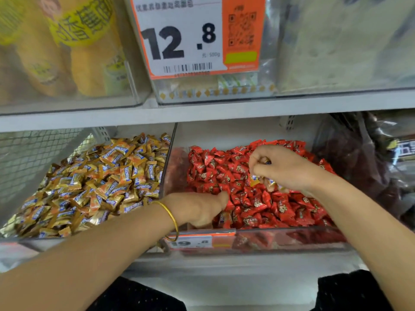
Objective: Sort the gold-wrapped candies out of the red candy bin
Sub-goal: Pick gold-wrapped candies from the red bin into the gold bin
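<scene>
Head view looks down on a shop shelf where both hands work inside the red candy bin [292, 240]. The right hand [280, 168] hovers over the middle of the red pile with its fingers curled round several gold-wrapped candies [254, 181]; a few wrappers poke out below the palm. The left hand [197, 208], with a bangle [171, 217] on its wrist, lies low at the bin's front left, fingers dug down among the red candies [280, 209]; whether it grips anything there I cannot tell. One gold-and-orange wrapper [224, 218] shows just beside its fingertips.

To do this step well, the right hand likely should carry its handful across the clear divider [170, 158] to the heap of matching gold candies [101, 182] in the neighbouring bin before adding more, since slick wrappers could slip back into the red. The left hand would do best to rake the surface gently, lifting only gold pieces and keeping red ones from spilling over the low front wall.
</scene>
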Demonstrator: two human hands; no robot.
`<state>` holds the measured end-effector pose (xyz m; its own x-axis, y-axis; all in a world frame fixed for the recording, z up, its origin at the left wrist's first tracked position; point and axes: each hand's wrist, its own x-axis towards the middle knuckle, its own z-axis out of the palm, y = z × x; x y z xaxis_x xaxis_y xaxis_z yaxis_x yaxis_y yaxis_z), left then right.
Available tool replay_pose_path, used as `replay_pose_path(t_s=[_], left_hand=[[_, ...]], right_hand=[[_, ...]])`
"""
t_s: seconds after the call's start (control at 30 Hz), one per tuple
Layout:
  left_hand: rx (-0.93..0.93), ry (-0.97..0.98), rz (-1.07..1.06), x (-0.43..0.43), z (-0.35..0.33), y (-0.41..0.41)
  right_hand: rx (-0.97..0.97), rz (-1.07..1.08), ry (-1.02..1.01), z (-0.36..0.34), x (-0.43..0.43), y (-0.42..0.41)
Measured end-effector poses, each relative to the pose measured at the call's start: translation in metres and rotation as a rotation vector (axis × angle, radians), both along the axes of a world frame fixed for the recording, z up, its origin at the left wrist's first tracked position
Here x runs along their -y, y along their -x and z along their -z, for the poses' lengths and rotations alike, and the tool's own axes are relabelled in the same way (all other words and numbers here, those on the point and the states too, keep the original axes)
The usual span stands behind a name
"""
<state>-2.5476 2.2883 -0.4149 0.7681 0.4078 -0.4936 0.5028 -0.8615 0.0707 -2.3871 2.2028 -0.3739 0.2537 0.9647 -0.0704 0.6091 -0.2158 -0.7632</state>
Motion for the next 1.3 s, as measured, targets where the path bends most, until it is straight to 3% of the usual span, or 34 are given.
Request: replay_pose_path(t_s=[0.2,0.33,0.47,0.57,0.63,0.7,0.8,0.93,1.0,1.07,1.17,1.3], left_hand=[[0.200,0.163,-0.350,-0.017,-0.016,-0.013],[0.245,0.253,-0.335,-0.018,-0.019,-0.011],[0.280,0.286,-0.388,-0.018,-0.023,-0.009],[0.169,0.385,-0.404,-0.013,-0.016,-0.008],[0.091,0.318,-0.309,-0.005,-0.010,-0.012],[0.042,0.102,-0.197,0.000,-0.003,-0.016],[0.059,-0.062,-0.151,-0.001,0.002,-0.020],[0.338,-0.195,-0.322,-0.021,-0.019,-0.015],[0.389,-0.209,-0.283,-0.029,-0.024,-0.014],[0.357,-0.092,-0.140,-0.027,-0.021,-0.015],[0.144,0.021,0.011,-0.020,-0.007,-0.018],[-0.004,-0.304,-0.007,-0.034,-0.007,-0.011]], right_hand=[[-0.021,0.011,-0.007,-0.002,0.007,-0.005],[-0.063,0.031,-0.021,-0.001,0.009,-0.010],[-0.233,0.080,0.040,0.003,0.007,-0.012],[-0.429,0.118,0.087,0.007,0.003,-0.012],[-0.526,0.135,0.101,0.008,0.000,-0.012],[-0.585,0.131,0.106,0.009,-0.001,-0.011],[-0.576,0.110,0.097,0.009,-0.004,-0.008],[-0.467,0.116,0.065,0.010,-0.006,-0.004],[-0.435,0.125,0.045,0.010,-0.006,-0.004],[-0.429,0.131,0.021,0.010,-0.007,-0.004],[-0.437,0.137,-0.017,0.010,-0.009,-0.003],[-0.440,0.117,-0.031,0.011,-0.011,-0.003]])
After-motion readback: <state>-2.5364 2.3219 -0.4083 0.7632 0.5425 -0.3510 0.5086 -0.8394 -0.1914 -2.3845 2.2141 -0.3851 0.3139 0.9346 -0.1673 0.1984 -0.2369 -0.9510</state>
